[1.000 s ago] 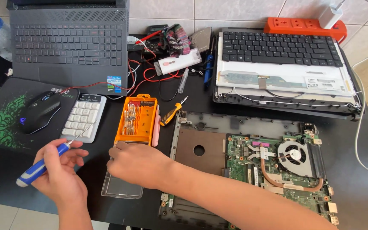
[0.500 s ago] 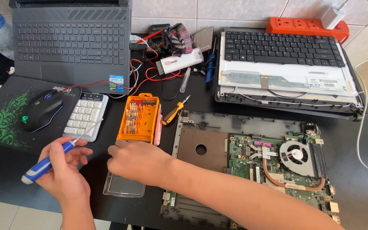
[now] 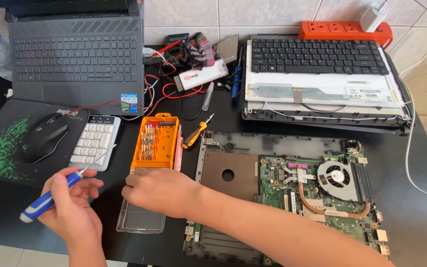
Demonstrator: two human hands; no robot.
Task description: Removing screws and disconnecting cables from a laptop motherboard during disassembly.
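Little has shifted since the earlier frames: the screwdriver (image 3: pixel 65 184) shaft now tilts a bit higher toward the white keypad (image 3: pixel 95 142), while both hands remain where they were.

Nearest the viewer, the left hand (image 3: pixel 72 210) is closed around the blue handle, with the thin shaft pointing up and to the right, clear of the desk (image 3: pixel 421 217). The right hand (image 3: pixel 160 190) lies palm down, fingers curled, at the lower edge of the orange bit case (image 3: pixel 155 141); whether a bit is pinched beneath the fingers cannot be told. The clear lid (image 3: pixel 142 217) of the case lies flat just below that hand.

Judged procedure for selecting a bit:
1. Keep the case flat on the desk and steady it by its lower edge.
2. Lift one bit straight out of its row so the neighbours stay seated.
3. Hold the screwdriver tip up and away from the opened laptop base (image 3: pixel 282 193), whose green board and fan are exposed just to the right.
4. Keep the lid within reach.

Farther back lie a small yellow screwdriver (image 3: pixel 195 134), a mouse (image 3: pixel 44 138) on its pad, red wires, a black laptop (image 3: pixel 77 62), a detached keyboard and screen panel (image 3: pixel 322 79), and an orange power strip (image 3: pixel 344 30).
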